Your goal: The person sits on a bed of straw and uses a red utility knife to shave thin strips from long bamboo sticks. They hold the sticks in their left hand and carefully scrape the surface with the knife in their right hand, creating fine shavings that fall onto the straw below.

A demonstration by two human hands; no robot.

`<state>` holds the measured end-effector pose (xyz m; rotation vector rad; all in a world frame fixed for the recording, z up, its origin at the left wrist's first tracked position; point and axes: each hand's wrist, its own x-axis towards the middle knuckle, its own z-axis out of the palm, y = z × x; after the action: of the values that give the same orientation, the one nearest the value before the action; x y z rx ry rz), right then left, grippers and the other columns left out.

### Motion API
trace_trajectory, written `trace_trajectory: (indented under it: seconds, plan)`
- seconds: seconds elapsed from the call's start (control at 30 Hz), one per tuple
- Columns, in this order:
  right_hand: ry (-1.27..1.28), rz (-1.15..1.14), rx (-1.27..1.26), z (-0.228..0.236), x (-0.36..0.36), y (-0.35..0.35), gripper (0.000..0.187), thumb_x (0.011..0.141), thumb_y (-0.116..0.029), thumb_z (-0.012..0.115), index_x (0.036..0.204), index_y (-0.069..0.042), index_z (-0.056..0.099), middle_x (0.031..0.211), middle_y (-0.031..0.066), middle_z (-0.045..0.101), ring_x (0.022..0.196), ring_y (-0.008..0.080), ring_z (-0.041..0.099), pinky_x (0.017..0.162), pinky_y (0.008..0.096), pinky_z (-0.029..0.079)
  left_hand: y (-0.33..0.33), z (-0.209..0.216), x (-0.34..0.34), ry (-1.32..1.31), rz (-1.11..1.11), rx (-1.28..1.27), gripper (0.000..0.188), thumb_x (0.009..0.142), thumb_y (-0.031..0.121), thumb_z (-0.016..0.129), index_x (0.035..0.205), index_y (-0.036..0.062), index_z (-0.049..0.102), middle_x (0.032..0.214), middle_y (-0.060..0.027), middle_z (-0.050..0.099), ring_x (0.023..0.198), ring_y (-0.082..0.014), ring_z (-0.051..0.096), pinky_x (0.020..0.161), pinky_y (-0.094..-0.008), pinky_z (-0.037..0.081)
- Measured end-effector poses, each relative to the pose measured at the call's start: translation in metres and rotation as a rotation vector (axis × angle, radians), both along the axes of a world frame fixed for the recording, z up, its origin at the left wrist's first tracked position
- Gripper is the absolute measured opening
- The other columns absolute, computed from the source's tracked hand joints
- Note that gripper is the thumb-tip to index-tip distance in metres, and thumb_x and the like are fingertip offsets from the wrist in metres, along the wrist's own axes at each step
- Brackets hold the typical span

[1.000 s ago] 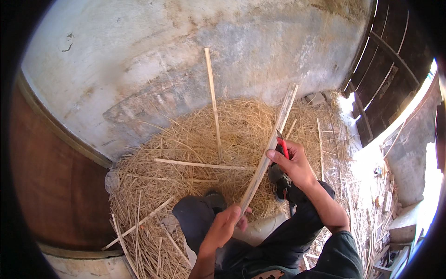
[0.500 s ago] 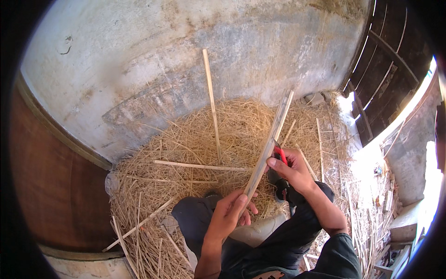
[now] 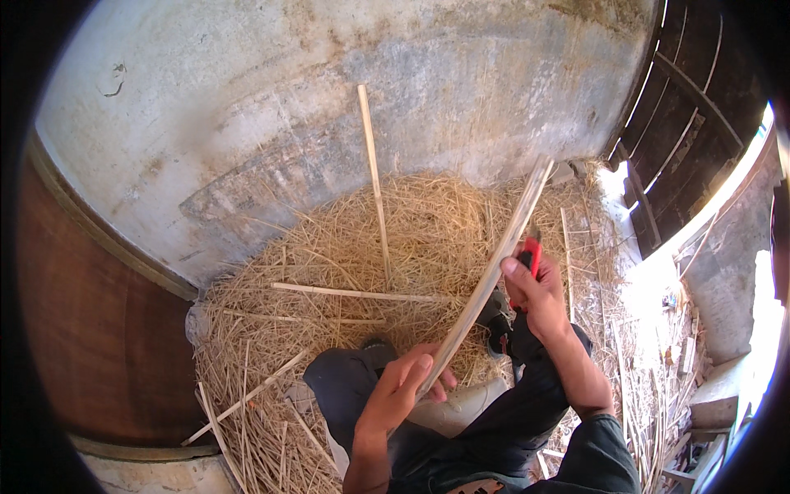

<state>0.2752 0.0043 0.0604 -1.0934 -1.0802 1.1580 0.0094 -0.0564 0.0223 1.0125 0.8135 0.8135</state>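
A long, pale split bamboo strip slants up from lower left to upper right in front of me. My left hand is closed around its lower end, thumb on top. My right hand holds a red and black utility knife, its tip pointing up and away. The thumb of that hand is close against the strip's right edge; whether it presses on it I cannot tell. A small gap shows between the blade end and the strip.
Straw and shavings cover the ground. One upright strip leans on the stained wall; another strip lies crosswise. At left is a brown wooden panel. Dark boards stand at right, beside bright light. My knees flank the work.
The bamboo strip's far end has swung right. My right hand has shifted right and slightly up, and the knife, formerly against the strip, now stands apart from it, pointing more upright.
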Motion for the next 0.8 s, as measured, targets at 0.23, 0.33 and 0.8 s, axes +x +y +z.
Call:
trace_trajectory:
  seconds: [0.23,0.33,0.8]
  plan:
    - [-0.082,-0.059,0.089,0.007,0.001,0.002,0.028,0.109,-0.029,0.068,0.117,-0.002,0.073,0.075,-0.0026,0.058,0.058,0.0058,0.045,0.055,0.0254,0.033,-0.003,-0.008,-0.013,0.249,-0.062,0.112,0.038,0.116,0.035,0.057,0.128,0.0018,0.070,0.079,0.0046,0.051,0.065,-0.0032,0.042,0.058,-0.0228,0.037]
    - [-0.336,-0.089,0.284,-0.001,-0.004,-0.002,0.026,0.108,-0.024,0.066,0.123,-0.003,0.072,0.083,0.0030,0.065,0.067,0.0097,0.056,0.061,0.0285,0.044,-0.004,0.004,-0.007,0.232,0.060,0.075,0.035,0.114,0.038,0.062,0.122,0.0050,0.071,0.080,0.0054,0.053,0.066,-0.0021,0.044,0.058,-0.0209,0.034]
    - [-1.029,0.030,0.754,-0.008,-0.036,-0.023,0.034,0.087,-0.030,0.090,0.114,-0.012,0.080,0.081,0.0010,0.068,0.059,0.0189,0.067,0.050,0.0341,0.051,-0.006,0.029,0.020,0.397,0.317,0.297,0.036,0.113,0.035,0.063,0.102,0.0014,0.069,0.072,0.0028,0.057,0.063,-0.0035,0.047,0.055,-0.0257,0.037]
